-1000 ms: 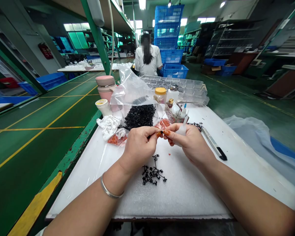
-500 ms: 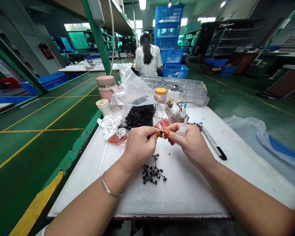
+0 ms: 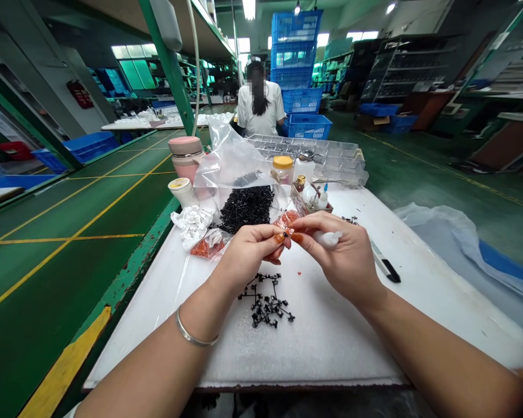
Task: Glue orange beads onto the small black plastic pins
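Note:
My left hand [image 3: 248,255] is closed in a pinch on a tiny black part at its fingertips. My right hand [image 3: 340,255] meets it fingertip to fingertip and is wrapped round a small white squeeze bottle [image 3: 329,237], which lies tilted with its tip toward the right. Both hands hover over the white foam mat [image 3: 322,337]. Just below them lies a cluster of small black plastic parts [image 3: 265,302]. Behind the hands sits a heap of black parts [image 3: 246,206] in an open clear bag, and small bags of orange beads [image 3: 203,248].
A pink flask [image 3: 186,155], a white jar [image 3: 182,190], crumpled tissue [image 3: 192,220], bottles in a small box [image 3: 307,194] and clear compartment trays [image 3: 322,154] stand behind. A utility knife [image 3: 386,264] lies right of my hands. A person in white sits farther back by blue crates [image 3: 296,58].
My right hand has turned, so the white bottle now lies tilted sideways rather than upright. My left hand's pinch has shifted slightly; a black sprue piece now shows left of the cluster.

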The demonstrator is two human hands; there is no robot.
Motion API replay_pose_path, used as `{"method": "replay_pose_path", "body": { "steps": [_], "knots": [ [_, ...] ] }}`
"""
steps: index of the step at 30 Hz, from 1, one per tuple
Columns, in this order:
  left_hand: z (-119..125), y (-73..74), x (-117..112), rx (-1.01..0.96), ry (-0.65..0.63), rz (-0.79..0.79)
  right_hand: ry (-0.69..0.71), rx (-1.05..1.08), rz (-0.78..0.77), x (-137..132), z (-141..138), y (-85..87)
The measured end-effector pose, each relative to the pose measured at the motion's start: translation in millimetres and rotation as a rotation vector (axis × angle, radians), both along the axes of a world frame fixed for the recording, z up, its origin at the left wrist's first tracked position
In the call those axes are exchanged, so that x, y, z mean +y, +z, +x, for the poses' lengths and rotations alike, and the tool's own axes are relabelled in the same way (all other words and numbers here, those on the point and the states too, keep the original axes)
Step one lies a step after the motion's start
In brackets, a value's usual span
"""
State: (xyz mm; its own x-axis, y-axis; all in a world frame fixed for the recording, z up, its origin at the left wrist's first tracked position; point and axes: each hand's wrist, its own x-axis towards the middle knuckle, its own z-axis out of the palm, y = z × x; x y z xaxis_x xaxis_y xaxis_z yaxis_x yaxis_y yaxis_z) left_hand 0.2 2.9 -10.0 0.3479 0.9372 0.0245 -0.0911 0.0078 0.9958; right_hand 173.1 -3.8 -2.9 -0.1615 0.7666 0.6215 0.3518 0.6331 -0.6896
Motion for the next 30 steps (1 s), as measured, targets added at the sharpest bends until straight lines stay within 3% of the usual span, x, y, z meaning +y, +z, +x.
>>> {"method": "replay_pose_path", "body": {
  "steps": [13,23,26,30],
  "knots": [
    [0.7,-3.8,1.6,0.101,0.006,0.145,-0.02,-0.097,0.103,0.1,0.0,-2.4],
    [0.5,-5.8,1.3,0.205,0.033,0.194,-0.127,-0.324,0.279,-6.6,-1.1,-3.0],
    [1.0,-6.6,1.9,0.172,0.022,0.168,-0.118,-0.3,0.246,-6.6,-0.2,-2.0],
    [1.2,-5.2,1.1,0.052,0.009,0.096,-0.063,-0.123,0.052,-4.3,2.2,3.7]
  ]
}}
